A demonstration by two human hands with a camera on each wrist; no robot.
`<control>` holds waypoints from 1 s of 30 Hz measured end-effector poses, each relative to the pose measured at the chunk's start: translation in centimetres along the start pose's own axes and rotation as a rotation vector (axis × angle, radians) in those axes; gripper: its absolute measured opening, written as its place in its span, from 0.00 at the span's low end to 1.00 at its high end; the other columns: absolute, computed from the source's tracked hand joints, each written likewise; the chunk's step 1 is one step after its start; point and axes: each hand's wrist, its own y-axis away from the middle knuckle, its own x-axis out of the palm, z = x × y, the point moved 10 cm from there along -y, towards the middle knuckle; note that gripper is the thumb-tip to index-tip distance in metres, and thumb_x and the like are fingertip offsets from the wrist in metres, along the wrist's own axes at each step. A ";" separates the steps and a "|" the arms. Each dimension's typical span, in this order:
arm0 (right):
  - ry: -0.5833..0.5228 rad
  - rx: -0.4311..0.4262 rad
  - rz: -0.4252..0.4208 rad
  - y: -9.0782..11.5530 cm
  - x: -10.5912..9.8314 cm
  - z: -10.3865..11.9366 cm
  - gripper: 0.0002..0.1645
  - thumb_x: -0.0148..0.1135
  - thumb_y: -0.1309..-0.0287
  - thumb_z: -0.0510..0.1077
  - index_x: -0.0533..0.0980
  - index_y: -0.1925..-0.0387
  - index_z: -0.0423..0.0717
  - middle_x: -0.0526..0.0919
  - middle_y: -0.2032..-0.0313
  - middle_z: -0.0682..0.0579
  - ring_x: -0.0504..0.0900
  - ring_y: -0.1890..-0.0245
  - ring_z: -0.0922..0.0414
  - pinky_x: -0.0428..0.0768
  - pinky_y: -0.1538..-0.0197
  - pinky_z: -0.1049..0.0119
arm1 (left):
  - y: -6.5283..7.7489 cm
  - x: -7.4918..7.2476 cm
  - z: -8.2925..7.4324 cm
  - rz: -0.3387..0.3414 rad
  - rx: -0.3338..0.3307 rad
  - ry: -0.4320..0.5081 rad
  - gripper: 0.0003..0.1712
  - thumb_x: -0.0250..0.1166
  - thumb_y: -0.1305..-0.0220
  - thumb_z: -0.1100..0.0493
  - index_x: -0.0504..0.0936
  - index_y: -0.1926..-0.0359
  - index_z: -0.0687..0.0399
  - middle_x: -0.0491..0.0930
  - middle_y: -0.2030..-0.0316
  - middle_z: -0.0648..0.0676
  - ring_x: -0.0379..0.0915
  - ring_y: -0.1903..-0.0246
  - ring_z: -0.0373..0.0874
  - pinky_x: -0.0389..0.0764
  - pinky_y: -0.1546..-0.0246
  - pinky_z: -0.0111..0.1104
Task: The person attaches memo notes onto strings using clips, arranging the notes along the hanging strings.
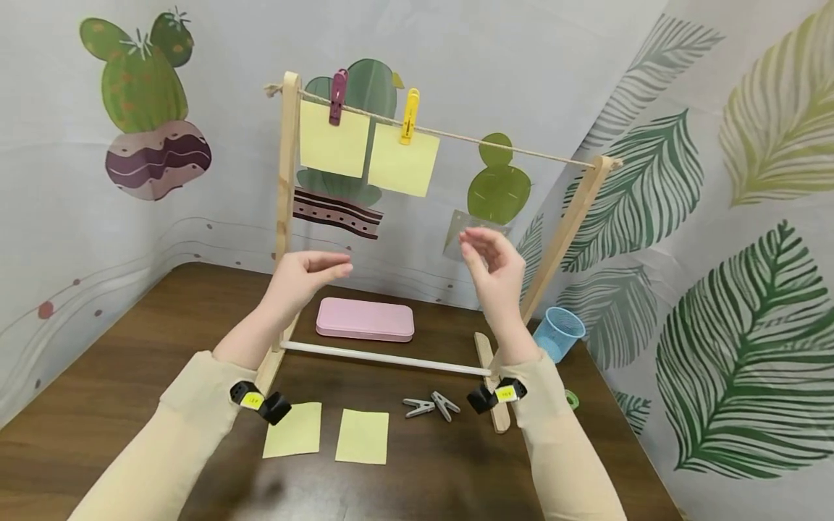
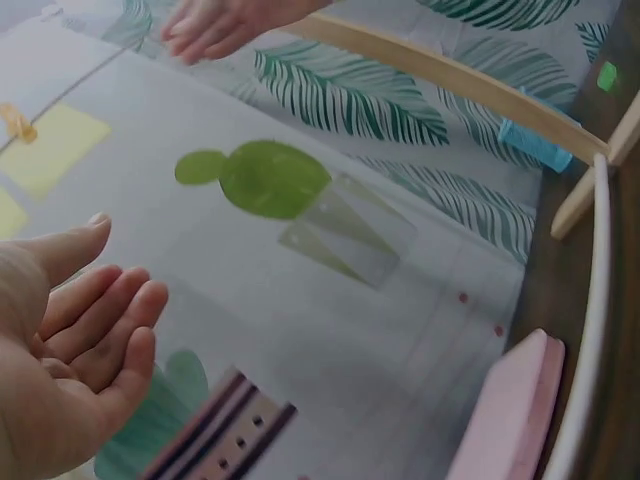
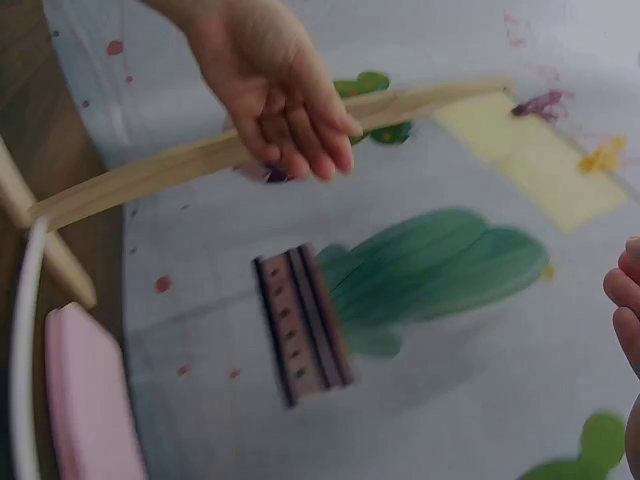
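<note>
Both hands hover inside a wooden frame with a string across its top, holding nothing. The left hand is below the hung notes, its fingers loosely bent and apart from the thumb. Opposite it, the right hand is raised near the frame's right post, fingers curved with a gap to the thumb. On the string, a purple clothespin clips one yellow sticky note and a yellow clothespin clips another yellow note. The left wrist view shows the left palm empty.
On the table lie two yellow notes and two grey clothespins. A pink case sits behind the frame's white crossbar. At right stand a blue mesh cup and a green roll, partly behind the right sleeve.
</note>
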 end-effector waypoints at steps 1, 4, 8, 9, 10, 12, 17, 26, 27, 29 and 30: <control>0.002 0.019 0.001 0.8 -0.3 -0.7 0.12 0.60 0.42 0.26 0.74 0.57 0.20 0.84 0.63 0.67 0.84 0.58 0.68 0.80 0.50 0.72 | 0.3 0.1 0.7 0.013 -0.013 -0.006 0.28 0.66 0.36 0.45 0.80 0.42 0.57 0.81 0.44 0.59 0.75 0.42 0.50 0.66 0.33 0.48; 0.006 0.080 0.001 3.0 -1.1 -2.8 0.13 0.59 0.42 0.26 0.73 0.56 0.19 0.84 0.63 0.68 0.83 0.58 0.69 0.80 0.50 0.74 | 0.9 0.4 2.6 0.048 -0.024 -0.001 0.28 0.67 0.36 0.46 0.79 0.41 0.59 0.80 0.43 0.61 0.73 0.39 0.54 0.64 0.32 0.50; 0.003 0.165 -0.014 5.9 -1.9 -5.6 0.13 0.60 0.42 0.26 0.74 0.56 0.20 0.85 0.63 0.66 0.84 0.60 0.69 0.80 0.52 0.75 | 1.7 1.3 5.3 0.089 -0.021 -0.008 0.28 0.67 0.36 0.49 0.78 0.41 0.61 0.81 0.44 0.61 0.76 0.43 0.54 0.71 0.37 0.49; 0.002 0.184 -0.018 6.7 -2.1 -6.3 0.13 0.61 0.42 0.27 0.74 0.57 0.20 0.86 0.63 0.62 0.84 0.60 0.69 0.80 0.53 0.75 | 1.9 1.5 6.0 0.095 -0.023 -0.019 0.27 0.67 0.36 0.50 0.79 0.41 0.61 0.81 0.45 0.61 0.77 0.44 0.54 0.73 0.39 0.48; 0.007 0.203 -0.021 7.5 -2.2 -7.0 0.12 0.61 0.42 0.27 0.75 0.57 0.20 0.87 0.63 0.58 0.84 0.61 0.69 0.81 0.53 0.75 | 2.1 1.6 6.6 0.097 -0.024 -0.037 0.27 0.67 0.36 0.50 0.79 0.42 0.61 0.81 0.45 0.61 0.78 0.45 0.53 0.75 0.41 0.46; 0.022 0.242 -0.021 8.9 -2.5 -8.2 0.12 0.62 0.42 0.27 0.76 0.57 0.22 0.87 0.63 0.47 0.84 0.62 0.69 0.81 0.55 0.76 | 2.7 2.1 7.8 0.112 -0.024 -0.074 0.26 0.67 0.37 0.51 0.80 0.43 0.62 0.82 0.46 0.60 0.79 0.46 0.53 0.78 0.45 0.43; 0.090 0.375 0.023 12.4 -2.9 -10.9 0.13 0.65 0.42 0.30 0.78 0.56 0.26 0.83 0.60 0.30 0.84 0.64 0.68 0.80 0.57 0.77 | 4.0 3.0 10.5 0.180 -0.017 -0.157 0.26 0.68 0.37 0.49 0.81 0.45 0.61 0.84 0.50 0.59 0.79 0.47 0.54 0.80 0.49 0.42; 0.240 0.499 0.233 15.3 -1.9 -11.2 0.20 0.68 0.46 0.31 0.77 0.50 0.28 0.83 0.54 0.32 0.84 0.54 0.43 0.81 0.47 0.52 | 5.6 3.3 13.4 0.358 -0.023 -0.176 0.29 0.69 0.39 0.52 0.78 0.42 0.65 0.81 0.48 0.64 0.78 0.47 0.57 0.79 0.48 0.45; 0.244 0.496 0.249 15.5 -1.7 -11.2 0.21 0.68 0.46 0.31 0.77 0.50 0.28 0.83 0.53 0.32 0.83 0.53 0.40 0.80 0.47 0.49 | 5.7 3.5 13.6 0.381 -0.022 -0.174 0.30 0.69 0.39 0.52 0.77 0.41 0.66 0.81 0.47 0.65 0.78 0.47 0.57 0.78 0.47 0.47; 0.230 0.512 0.267 16.3 -1.6 -12.0 0.22 0.68 0.46 0.31 0.77 0.48 0.28 0.83 0.52 0.32 0.81 0.51 0.36 0.78 0.45 0.44 | 5.9 3.9 14.0 0.426 -0.024 -0.157 0.31 0.69 0.38 0.52 0.75 0.40 0.68 0.80 0.47 0.67 0.77 0.46 0.60 0.78 0.46 0.49; 0.221 0.522 0.275 16.7 -1.5 -12.6 0.23 0.68 0.46 0.31 0.76 0.48 0.29 0.82 0.51 0.31 0.80 0.50 0.35 0.76 0.44 0.43 | 5.9 4.1 14.1 0.442 -0.020 -0.156 0.32 0.69 0.38 0.52 0.74 0.40 0.69 0.80 0.47 0.68 0.77 0.46 0.61 0.77 0.46 0.50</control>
